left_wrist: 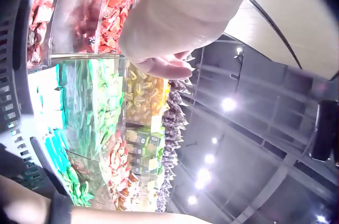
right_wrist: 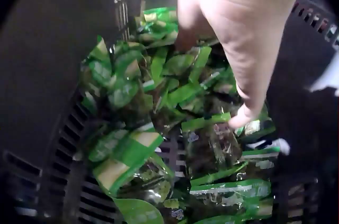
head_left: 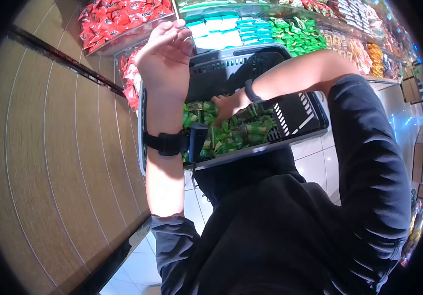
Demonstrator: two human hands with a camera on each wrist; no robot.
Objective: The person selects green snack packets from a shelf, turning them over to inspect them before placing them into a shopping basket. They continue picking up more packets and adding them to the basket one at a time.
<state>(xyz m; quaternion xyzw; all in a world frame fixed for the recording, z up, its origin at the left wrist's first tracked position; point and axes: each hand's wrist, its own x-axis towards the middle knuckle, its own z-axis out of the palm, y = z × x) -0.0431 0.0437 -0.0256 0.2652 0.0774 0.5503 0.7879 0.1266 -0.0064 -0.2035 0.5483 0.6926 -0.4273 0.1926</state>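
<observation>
My right hand [head_left: 228,105] reaches down into a dark shopping basket [head_left: 233,160] and touches small green snack packets [head_left: 241,135] in it. In the right wrist view this hand [right_wrist: 238,33] is spread over the packets [right_wrist: 209,147], one digit on a packet's edge, the other fingertips partly hidden among them. My left hand [head_left: 165,61] is raised palm up over the basket's far left corner, fingers loosely bent, holding nothing. The left wrist view shows this hand [left_wrist: 169,17] in front of the candy shelves.
Shelf bins beyond the basket hold red packets [head_left: 123,19], white and teal packets [head_left: 216,32] and green packets [head_left: 297,37]. A wood-panelled surface [head_left: 64,147] stands along the left. White floor tiles [head_left: 315,157] show beside the basket.
</observation>
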